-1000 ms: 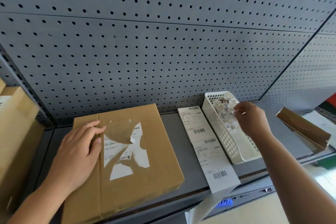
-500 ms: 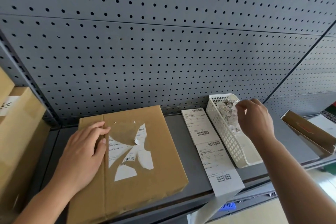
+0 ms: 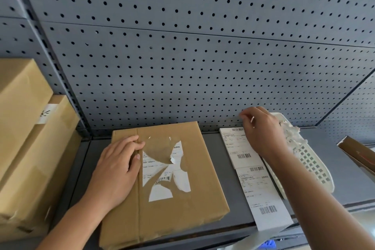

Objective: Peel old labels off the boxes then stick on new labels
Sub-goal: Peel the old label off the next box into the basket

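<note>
- Grey pegboard wall fills the background, with a grey shelf running beneath it.
- Far left, two plain cardboard boxes are stacked against the shelf post; a white tag shows on the lower one.
- Left hand lies palm down on the left part of the flat box, its grip wide, fingers straight and pressing beside the taped seam.
- This box lies flat on the shelf, its front edge at the shelf lip.
- Old label is still stuck to the middle of the box top, torn into ragged white pieces with bare glossy patches between them and one small flap curled up.
- Strip of new labels lies just right of the box, its front end hanging over the shelf edge.
- Right hand hangs over the far end of the strip, fingers curled downward; whether its grip holds anything I cannot tell.
- White basket sits beside the strip, with paper scraps in its far end.
- Brown carton pokes in at the right edge.
</note>
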